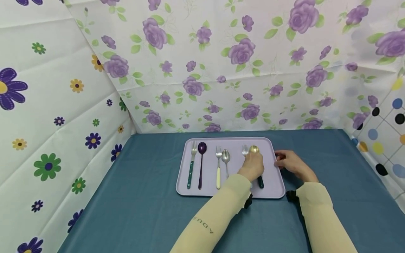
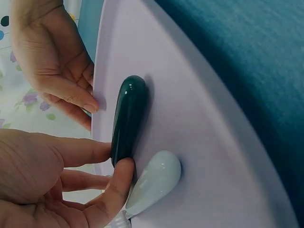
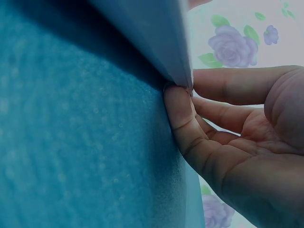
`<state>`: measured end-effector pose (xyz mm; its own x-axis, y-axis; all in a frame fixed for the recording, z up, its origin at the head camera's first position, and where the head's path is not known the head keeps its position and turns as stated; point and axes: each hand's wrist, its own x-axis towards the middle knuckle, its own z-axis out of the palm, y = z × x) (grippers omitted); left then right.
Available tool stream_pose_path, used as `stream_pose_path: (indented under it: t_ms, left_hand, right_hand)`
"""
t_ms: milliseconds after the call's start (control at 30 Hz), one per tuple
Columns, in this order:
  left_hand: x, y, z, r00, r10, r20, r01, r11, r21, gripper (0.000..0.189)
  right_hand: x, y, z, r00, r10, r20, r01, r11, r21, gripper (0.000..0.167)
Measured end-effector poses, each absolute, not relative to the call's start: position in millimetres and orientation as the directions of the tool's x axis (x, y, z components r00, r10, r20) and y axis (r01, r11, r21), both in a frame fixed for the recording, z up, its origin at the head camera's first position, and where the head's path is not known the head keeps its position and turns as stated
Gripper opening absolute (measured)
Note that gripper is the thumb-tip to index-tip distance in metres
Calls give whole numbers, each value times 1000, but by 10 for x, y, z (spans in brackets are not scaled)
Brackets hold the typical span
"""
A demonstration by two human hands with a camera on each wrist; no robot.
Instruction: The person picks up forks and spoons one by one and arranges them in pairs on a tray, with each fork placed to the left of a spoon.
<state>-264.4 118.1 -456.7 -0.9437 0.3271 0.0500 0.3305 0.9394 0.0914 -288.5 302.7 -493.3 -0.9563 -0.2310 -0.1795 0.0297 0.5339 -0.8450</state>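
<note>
A lilac tray point(image 1: 232, 193) lies on the table with cutlery laid out on it in pairs. My left hand point(image 1: 252, 167) is over its right part, thumb and finger pinching the dark green handle point(image 2: 129, 116) of a spoon whose gold bowl point(image 1: 254, 149) shows beyond the knuckles. Close beside that handle is the pale handle point(image 2: 156, 178) of a fork point(image 1: 245, 150), mostly hidden by the hand in the head view. At the tray's right side, my right hand point(image 1: 296, 164) grips the rim point(image 3: 183, 61) between thumb and fingers.
Further left on the tray lie a green-handled fork point(image 1: 191, 170), a dark purple spoon point(image 1: 201, 165), a cream-handled fork point(image 1: 218, 172) and a silver spoon point(image 1: 225, 156). A blue-green cloth point(image 1: 136, 196) covers the table. Flowered sheets point(image 1: 202, 70) hang behind and at the left.
</note>
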Motion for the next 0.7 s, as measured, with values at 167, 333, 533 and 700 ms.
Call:
stream_pose_path:
  t_ms: [167, 333, 533, 700]
  left_hand:
    - [-2644, 1179, -4570, -947, 317, 53, 321, 939, 122, 13]
    - [-2644, 1170, -4567, -946, 318, 60, 324, 935, 142, 12]
    - [-2651, 1163, -4589, -947, 315, 60, 320, 935, 155, 11]
    - [-2660, 1165, -4609, -949, 310, 53, 315, 935, 165, 11]
  right_hand:
    - [-2882, 3024, -4925, -956, -231, -178, 27, 537, -843, 63]
    - [-2880, 3022, -4921, -956, -231, -181, 30, 536, -844, 63]
    - [-2880, 3022, -4923, -955, -232, -185, 31, 542, -840, 64]
    - [-2889, 3020, -4932, -955, -230, -187, 33, 543, -839, 64]
